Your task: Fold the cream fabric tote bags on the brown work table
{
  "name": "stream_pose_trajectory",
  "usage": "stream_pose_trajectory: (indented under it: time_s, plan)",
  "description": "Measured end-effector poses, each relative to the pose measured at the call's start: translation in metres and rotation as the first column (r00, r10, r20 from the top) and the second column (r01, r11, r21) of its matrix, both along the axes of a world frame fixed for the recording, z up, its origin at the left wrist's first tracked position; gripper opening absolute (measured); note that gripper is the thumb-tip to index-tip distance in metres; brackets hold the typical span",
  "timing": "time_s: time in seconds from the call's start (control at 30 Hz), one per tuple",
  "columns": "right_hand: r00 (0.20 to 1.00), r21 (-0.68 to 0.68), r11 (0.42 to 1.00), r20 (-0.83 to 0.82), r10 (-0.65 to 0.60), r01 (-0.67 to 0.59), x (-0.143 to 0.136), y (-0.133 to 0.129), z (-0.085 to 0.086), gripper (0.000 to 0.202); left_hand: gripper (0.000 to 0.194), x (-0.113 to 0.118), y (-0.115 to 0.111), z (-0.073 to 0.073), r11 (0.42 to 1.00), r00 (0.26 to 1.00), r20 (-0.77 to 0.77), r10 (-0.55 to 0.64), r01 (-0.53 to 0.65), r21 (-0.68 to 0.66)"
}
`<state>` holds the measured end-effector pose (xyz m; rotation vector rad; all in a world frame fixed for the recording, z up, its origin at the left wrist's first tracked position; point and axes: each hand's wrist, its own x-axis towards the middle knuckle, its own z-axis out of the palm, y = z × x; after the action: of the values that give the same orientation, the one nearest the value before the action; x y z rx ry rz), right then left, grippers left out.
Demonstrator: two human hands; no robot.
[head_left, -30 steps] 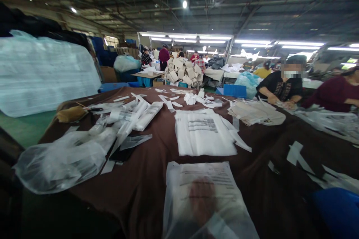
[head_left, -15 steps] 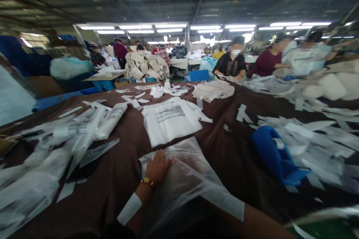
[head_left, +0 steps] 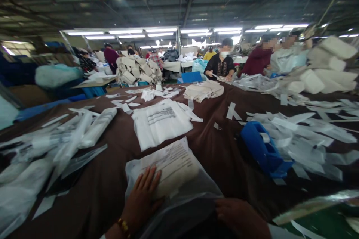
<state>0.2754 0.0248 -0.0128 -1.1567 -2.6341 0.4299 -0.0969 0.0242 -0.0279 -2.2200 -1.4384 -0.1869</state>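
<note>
Now the left hand (head_left: 141, 199) lies flat, fingers spread, on the near left part of a clear plastic bag (head_left: 171, 171) that holds a folded cream cloth item with printed lines showing through the film. Half a second ago that hand sat further up the bag with its fingers curled, and the film was bunched and billowing; in the present view the bag lies smoother and its printed face reads as a flat rectangle. The right hand (head_left: 238, 218) rests at the bag's near right edge, by its open mouth, with the knuckles up; whether its fingers pinch the film cannot be told, since they are tucked under. A gold bracelet (head_left: 123, 227) sits on the left wrist.

The bag lies on the near middle of a brown cloth-covered table (head_left: 221, 149). Just beyond it lies a stack of white printed bags (head_left: 161, 123), apart from the packed one. To the right a blue tape dispenser (head_left: 263, 151) stands among scattered white paper strips (head_left: 305, 130); it keeps much the same place as before. On the left lie loose clear bags (head_left: 56, 145). At the far side a heap of cream cloth items (head_left: 206, 90) rests near a seated person in a black top (head_left: 220, 65), whose hands work at the table's far edge.
</note>
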Motion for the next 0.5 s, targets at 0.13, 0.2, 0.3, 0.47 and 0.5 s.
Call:
stream_pose_trajectory:
  time_s: [0.13,0.2,0.3,0.47,0.5]
  plan:
    - [0.993,0.26,0.958,0.046,0.111,-0.12,0.026,0.065,0.016,0.054,0.085,-0.003,0.002,0.006,0.997,1.0,0.003,-0.028,0.028,-0.069]
    - [0.928,0.26,0.891,0.128,0.351,-0.373,0.01,0.092,0.022,0.057,0.084,-0.005,0.0,0.012,0.986,0.998,0.022,-0.053,0.055,-0.155]
    - [0.72,0.036,0.721,0.104,0.686,-0.692,-0.025,0.105,0.018,0.046,0.079,-0.014,-0.02,0.018,0.899,0.976,0.069,-0.208,0.218,-0.379]
    - [0.949,-0.15,0.941,-0.138,0.284,-0.304,-0.052,0.103,-0.007,0.027,0.05,-0.04,-0.079,0.009,0.851,0.942,0.321,-0.102,0.25,-0.462]
    - [0.973,-0.14,0.971,-0.154,0.172,-0.194,-0.055,0.105,-0.01,0.028,0.048,-0.042,-0.086,0.008,0.871,0.93,0.365,-0.042,0.213,-0.443]
